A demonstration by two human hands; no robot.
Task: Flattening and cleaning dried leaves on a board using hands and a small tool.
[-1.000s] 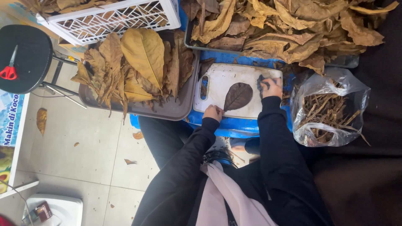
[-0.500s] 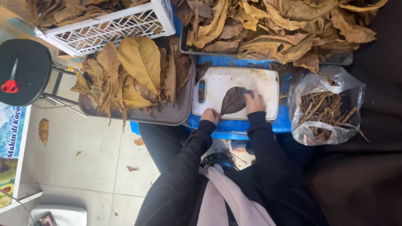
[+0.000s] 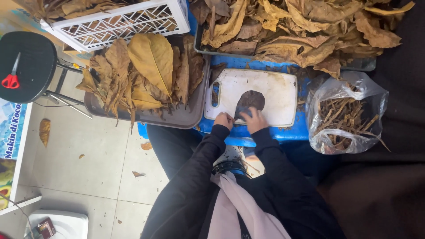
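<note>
A dark brown leaf (image 3: 250, 101) lies flat on a white cutting board (image 3: 276, 90) that rests on a blue surface. My left hand (image 3: 223, 120) sits at the board's near edge, fingers pinched by the leaf's lower end. My right hand (image 3: 255, 119) presses on the near part of the leaf, right beside the left hand. Both arms wear black sleeves. Whether either hand holds a tool is hidden.
A grey tray (image 3: 177, 117) of yellow-brown dried leaves sits left of the board. A heap of dried leaves (image 3: 301, 31) fills the back. A clear bag of stems (image 3: 345, 116) lies to the right. A white crate (image 3: 119, 22) and a black stool with red scissors (image 3: 11, 80) stand at left.
My right hand has slid left from the board's right side onto the leaf's near end, close to my left hand. The leaf now looks rounder and shorter.
</note>
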